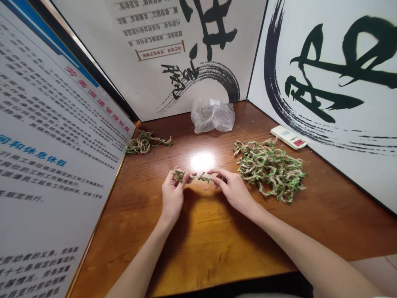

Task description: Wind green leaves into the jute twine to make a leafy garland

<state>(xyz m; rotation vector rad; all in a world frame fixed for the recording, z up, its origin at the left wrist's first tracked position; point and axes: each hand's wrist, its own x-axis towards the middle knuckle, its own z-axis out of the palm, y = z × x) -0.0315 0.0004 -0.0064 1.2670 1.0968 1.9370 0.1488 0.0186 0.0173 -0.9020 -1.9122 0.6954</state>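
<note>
Leafy twine strand [192, 176]: short piece, green leaves on tan cord, held up just above the table, center of frame, spanning the gap between both hands.
Left hand [173, 194]: closed in a pinch on the strand's left part, fingers curled over it.
Right hand [234, 191]: fingertips [217, 178] pinching the strand's right end, reaching in from lower right.
Table edges: wooden table [198, 240] ends at a near edge along the bottom of frame; both forearms cross that edge. Far corner sits upper center.
Room: wood surface lies open in front of and below the hands; glare spot [202, 161] just above the strand.
Around: large twine heap [269, 171] just right of the right hand, not touching; small twine heap [145, 142] upper left, well apart; plastic bag [212, 116] with a label, top center against the back; white handheld device [288, 137] upper right, beside the large heap.
Walls: printed text panel [52, 124] along the left; calligraphy panels [155, 62] [341, 62] at back and right.
Counts: 2 hands, 1 held strand, 2 heaps, 1 bag, 1 device, 3 panels.
</note>
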